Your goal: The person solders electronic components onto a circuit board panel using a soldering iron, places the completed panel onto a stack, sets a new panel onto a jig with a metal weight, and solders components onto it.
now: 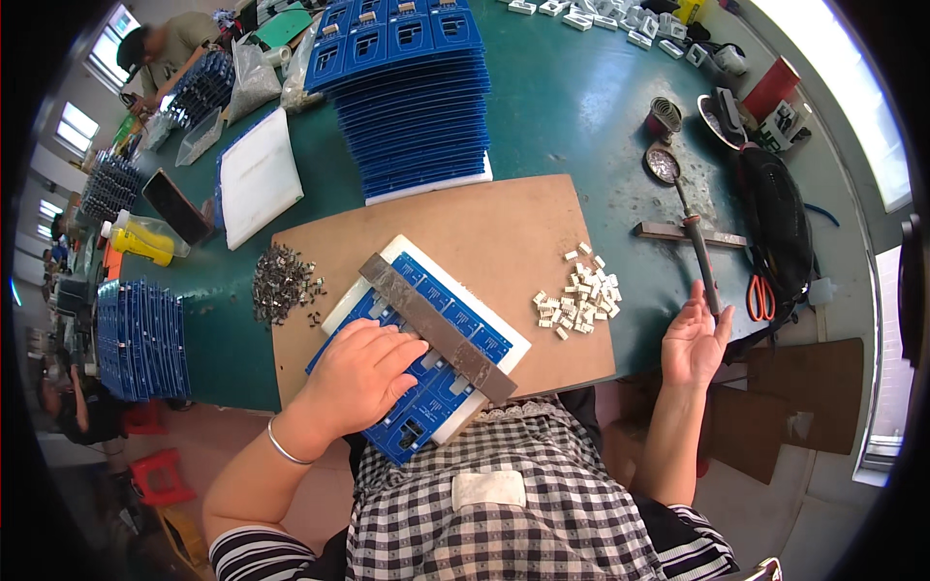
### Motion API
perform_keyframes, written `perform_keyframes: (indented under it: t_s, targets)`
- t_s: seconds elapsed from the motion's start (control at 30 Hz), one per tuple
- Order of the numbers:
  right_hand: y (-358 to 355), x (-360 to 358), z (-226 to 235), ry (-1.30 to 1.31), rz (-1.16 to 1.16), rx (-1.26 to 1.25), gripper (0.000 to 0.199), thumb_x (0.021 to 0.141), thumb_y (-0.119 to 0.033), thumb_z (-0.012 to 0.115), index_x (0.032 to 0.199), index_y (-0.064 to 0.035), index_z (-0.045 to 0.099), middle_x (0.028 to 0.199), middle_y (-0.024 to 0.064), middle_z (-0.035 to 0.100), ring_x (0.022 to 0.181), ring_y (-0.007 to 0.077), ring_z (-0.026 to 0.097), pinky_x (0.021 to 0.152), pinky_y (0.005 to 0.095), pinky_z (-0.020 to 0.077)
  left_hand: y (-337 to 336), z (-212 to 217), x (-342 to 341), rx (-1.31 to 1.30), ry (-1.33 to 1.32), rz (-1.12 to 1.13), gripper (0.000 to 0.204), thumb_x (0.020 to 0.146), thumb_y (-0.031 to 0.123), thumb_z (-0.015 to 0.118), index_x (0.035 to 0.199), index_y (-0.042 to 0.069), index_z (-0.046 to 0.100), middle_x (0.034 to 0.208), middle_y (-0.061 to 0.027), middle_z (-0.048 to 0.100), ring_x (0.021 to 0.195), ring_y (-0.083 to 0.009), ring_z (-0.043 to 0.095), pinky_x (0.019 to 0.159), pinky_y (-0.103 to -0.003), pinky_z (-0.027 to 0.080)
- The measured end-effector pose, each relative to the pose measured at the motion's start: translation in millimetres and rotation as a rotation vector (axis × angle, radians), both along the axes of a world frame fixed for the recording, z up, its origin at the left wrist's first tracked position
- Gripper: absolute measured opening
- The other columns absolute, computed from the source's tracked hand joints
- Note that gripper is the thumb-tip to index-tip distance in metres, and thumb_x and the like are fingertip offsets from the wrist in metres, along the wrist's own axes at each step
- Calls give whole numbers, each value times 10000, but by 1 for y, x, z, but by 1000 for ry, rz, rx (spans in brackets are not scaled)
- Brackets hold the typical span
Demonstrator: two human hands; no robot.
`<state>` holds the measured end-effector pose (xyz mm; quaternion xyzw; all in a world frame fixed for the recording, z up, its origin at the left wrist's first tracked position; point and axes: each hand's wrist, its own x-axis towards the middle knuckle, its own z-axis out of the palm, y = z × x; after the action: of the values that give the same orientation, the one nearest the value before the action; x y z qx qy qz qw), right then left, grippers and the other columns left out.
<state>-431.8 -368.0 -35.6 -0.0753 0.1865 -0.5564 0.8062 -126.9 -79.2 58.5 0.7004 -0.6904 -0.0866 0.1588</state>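
Note:
A blue circuit board panel [397,431] lies slanted on a white pad [518,349], with a dark metal bar [436,327] across it. My left hand [358,373] rests on the board, fingers bent and close together, fingertips against the bar's near edge; what lies under them is hidden. To the right, my right hand [693,341] is palm up with fingers apart, around the rear end of a soldering iron handle [699,254] without closing on it. The iron leans over another metal bar [654,230], its front end by a small round solder dish [663,163].
A brown board [523,232] carries piles of small black parts [281,283] and white connectors [581,295]. Behind stands a tall stack of blue boards [412,116]. Red-handled scissors [760,296] and a black bag-like object [775,213] sit right. A person [179,53] works far left.

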Motion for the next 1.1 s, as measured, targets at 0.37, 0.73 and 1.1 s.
perform_keyframes:
  t_s: [0.37, 0.73, 1.1]
  targets:
    - [-32, 13, -5, -119, -82, 75, 297, 969, -190, 573, 1086, 78, 518, 1013, 172, 602, 793, 178, 607, 697, 261, 572, -28, 8, -19, 118, -131, 91, 539, 765, 176, 709, 1287, 131, 578, 868, -80, 497, 849, -294, 538, 889, -440, 463]
    - [46, 48, 42, 180, -17, -560, 258, 992, -291, 454, 1170, -114, 514, 803, 75, 597, 611, 162, 529, 563, 279, 434, -24, 6, -17, 69, -34, 156, 505, 793, 182, 690, 1277, 98, 572, 914, -108, 526, 893, -308, 550, 987, -466, 448]
    - [140, 112, 49, 328, 480, -1426, 448, 786, -135, 789, 1127, -143, 500, 968, 124, 667, 864, 291, 666, 775, 426, 472, 10, 27, -59, 81, 211, 302, 380, 860, 114, 593, 1207, 9, 482, 621, -130, 604, 548, -306, 628, 494, -416, 486]
